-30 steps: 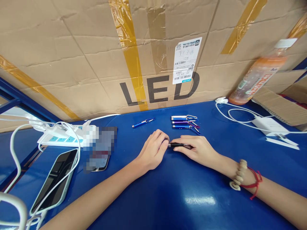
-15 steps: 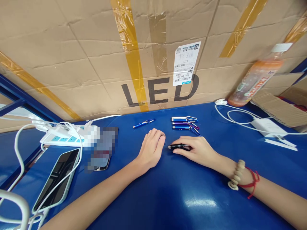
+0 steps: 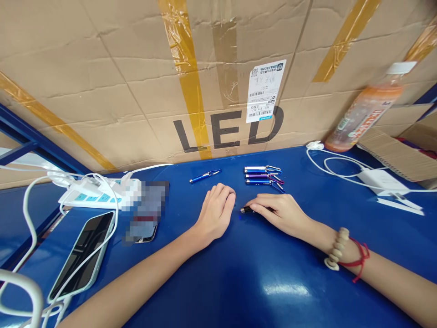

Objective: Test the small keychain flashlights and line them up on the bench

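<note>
My right hand rests on the blue table with its fingers closed over a small black pen-shaped flashlight; only the left tip shows. My left hand lies palm down just left of that tip, fingers curled loosely, holding nothing. Behind the hands lie three small flashlights with clips, silver, purple and blue, side by side. A single blue one lies apart to their left.
A big cardboard box marked LED walls off the back. At the left sit a white power strip, cables and two phones. An orange drink bottle, a white charger and cable stand at the right.
My left hand let go of the black flashlight's tip and drew a little to the left. My right fingers have closed further over the flashlight, hiding more of it.
</note>
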Demonstrator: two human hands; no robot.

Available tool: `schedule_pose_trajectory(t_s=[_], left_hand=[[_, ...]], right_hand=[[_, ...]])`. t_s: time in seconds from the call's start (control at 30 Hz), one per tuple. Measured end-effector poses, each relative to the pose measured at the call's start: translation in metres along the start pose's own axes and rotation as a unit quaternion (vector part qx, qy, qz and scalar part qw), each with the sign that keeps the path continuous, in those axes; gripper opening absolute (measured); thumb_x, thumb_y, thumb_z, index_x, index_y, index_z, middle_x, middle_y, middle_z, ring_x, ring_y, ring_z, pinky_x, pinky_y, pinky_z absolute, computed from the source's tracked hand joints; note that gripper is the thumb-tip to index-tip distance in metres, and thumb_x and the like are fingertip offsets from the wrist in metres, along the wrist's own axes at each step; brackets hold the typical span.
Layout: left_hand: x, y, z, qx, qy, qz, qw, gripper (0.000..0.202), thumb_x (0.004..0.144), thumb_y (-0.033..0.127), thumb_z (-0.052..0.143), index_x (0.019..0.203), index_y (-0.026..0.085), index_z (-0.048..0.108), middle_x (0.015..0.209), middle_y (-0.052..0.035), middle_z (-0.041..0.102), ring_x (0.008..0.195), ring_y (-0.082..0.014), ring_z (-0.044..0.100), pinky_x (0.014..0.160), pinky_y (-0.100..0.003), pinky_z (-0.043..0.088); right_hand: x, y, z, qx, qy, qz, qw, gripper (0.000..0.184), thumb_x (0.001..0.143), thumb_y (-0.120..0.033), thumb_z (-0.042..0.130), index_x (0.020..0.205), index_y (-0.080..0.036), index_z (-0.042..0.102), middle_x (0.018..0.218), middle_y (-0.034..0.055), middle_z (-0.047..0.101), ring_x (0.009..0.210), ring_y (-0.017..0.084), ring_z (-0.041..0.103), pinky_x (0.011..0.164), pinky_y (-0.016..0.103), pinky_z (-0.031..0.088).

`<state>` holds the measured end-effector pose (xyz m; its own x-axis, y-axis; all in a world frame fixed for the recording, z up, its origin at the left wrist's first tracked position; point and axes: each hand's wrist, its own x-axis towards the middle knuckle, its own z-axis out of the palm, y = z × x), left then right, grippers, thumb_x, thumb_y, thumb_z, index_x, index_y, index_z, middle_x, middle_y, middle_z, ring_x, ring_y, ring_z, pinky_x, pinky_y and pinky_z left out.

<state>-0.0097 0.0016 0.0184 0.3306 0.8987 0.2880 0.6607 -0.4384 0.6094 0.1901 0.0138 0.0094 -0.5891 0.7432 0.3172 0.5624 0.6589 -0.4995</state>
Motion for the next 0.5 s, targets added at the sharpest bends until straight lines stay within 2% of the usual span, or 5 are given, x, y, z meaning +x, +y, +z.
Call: schedule_pose_trajectory(t_s=[0.2,0.3,0.5], left_hand=[[-0.0002,0.0000,-0.0003,0.009,0.002,-0.009,1.000,0.035,0.097,0.032,0.017,0.089,0.019,0.049,0.091,-0.0023,0.051,0.086,-0.0165,0.045,0.081,-0.036,0.033],[-0.0002,-0.0009,0.0000,0.012,0.000,-0.007,1.000,0.036,0.097,0.033,0.017,0.088,0.019,0.049,0.091,-0.0022,0.051,0.086,-0.0166,0.045,0.082,-0.036,0.033],[-0.0002,-0.0020,0.0009,0.012,-0.001,-0.002,1.000,0.035,0.097,0.034,0.018,0.088,0.019,0.049,0.091,-0.0025,0.052,0.086,-0.0169,0.045,0.081,-0.036,0.034]], right_hand=[[0.0015,0.0002,-0.0012,-0.007,0.019,0.021,1.000,0.025,0.093,-0.038,0.043,0.101,-0.029,0.065,0.098,-0.0070,0.067,0.086,0.010,0.063,0.071,0.021,0.044],[0.0023,0.0017,-0.0008,-0.011,0.019,0.021,1.000,0.023,0.090,-0.042,0.048,0.098,-0.030,0.066,0.096,-0.0078,0.067,0.081,0.009,0.063,0.067,0.021,0.044],[0.0018,0.0011,0.0009,-0.030,0.054,-0.010,0.998,0.024,0.092,-0.040,0.046,0.095,-0.028,0.067,0.090,-0.0070,0.068,0.077,0.009,0.064,0.061,0.020,0.043]])
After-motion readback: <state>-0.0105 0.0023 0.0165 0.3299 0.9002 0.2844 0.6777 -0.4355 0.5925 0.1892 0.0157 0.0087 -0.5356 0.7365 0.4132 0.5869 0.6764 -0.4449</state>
